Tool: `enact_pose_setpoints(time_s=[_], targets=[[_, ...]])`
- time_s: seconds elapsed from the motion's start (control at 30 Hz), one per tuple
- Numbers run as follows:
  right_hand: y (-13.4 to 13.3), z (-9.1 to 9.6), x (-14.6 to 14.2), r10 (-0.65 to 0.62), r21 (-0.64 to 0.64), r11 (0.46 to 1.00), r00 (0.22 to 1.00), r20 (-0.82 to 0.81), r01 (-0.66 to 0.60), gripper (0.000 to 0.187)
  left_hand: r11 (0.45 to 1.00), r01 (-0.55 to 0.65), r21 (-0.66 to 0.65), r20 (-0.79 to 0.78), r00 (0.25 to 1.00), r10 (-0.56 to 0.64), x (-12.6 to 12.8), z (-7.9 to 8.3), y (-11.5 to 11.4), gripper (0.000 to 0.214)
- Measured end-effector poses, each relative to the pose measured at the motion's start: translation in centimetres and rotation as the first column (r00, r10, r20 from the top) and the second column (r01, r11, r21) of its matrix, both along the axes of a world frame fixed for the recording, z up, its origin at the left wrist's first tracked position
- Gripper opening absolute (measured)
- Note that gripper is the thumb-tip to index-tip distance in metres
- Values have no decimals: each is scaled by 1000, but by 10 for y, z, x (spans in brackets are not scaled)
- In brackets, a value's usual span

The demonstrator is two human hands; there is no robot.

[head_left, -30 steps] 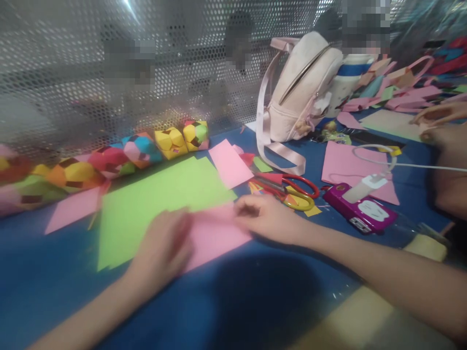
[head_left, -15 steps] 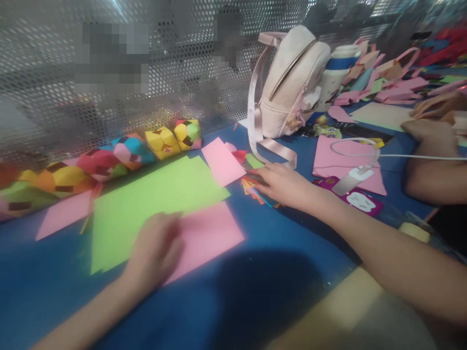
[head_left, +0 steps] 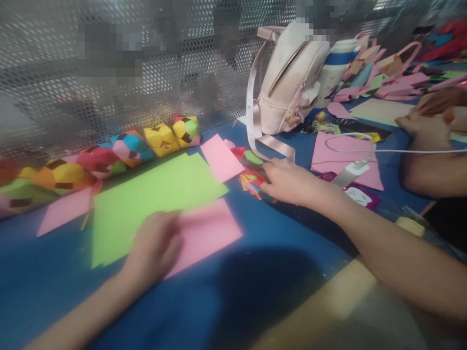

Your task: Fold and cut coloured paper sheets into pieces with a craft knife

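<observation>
My left hand (head_left: 156, 243) rests at the left end of a pink paper sheet (head_left: 209, 231), over the corner of large light-green sheets (head_left: 156, 189). Its fingers are curled in and blurred; anything inside them is hidden. On the right, my right hand (head_left: 286, 180) reaches over a small pile of coloured paper strips (head_left: 251, 182), thumb and fingers apart. A dark thing by its fingertips is too blurred to name. Left of that hand, a smaller pink sheet (head_left: 222, 158) overlaps the green ones.
Multicoloured folded-paper balls (head_left: 160, 138) line the perforated metal screen (head_left: 146, 97). A backpack (head_left: 288, 82) and a white bottle (head_left: 333, 68) stand behind. Pink paper (head_left: 339, 158), a white cable (head_left: 408, 151) and a purple-and-white item (head_left: 361, 196) lie rightward. Another person's hands (head_left: 423, 119) are at far right.
My right hand has shifted slightly right, its fingers drawn back a little, so more of the red and orange strips shows. My left hand stays on the sheets.
</observation>
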State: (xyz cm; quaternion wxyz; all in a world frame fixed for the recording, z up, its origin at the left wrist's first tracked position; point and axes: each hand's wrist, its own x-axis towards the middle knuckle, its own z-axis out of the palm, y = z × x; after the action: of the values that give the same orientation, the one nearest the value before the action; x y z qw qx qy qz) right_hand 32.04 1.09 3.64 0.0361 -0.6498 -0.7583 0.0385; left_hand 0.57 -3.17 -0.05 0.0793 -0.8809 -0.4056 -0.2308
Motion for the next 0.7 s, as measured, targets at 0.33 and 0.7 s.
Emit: enact_pose_setpoints(time_s=[0.33, 0.7], targets=[[-57, -5, 15, 265, 130, 961, 952, -156, -246, 37, 1000, -11, -22, -2, 1000, 11, 0, 3, -2, 27], [-92, -39, 30, 375, 176, 922, 907, -192, -344, 38, 994, 105, -25, -88, 990, -107, 3, 7, 1, 47]])
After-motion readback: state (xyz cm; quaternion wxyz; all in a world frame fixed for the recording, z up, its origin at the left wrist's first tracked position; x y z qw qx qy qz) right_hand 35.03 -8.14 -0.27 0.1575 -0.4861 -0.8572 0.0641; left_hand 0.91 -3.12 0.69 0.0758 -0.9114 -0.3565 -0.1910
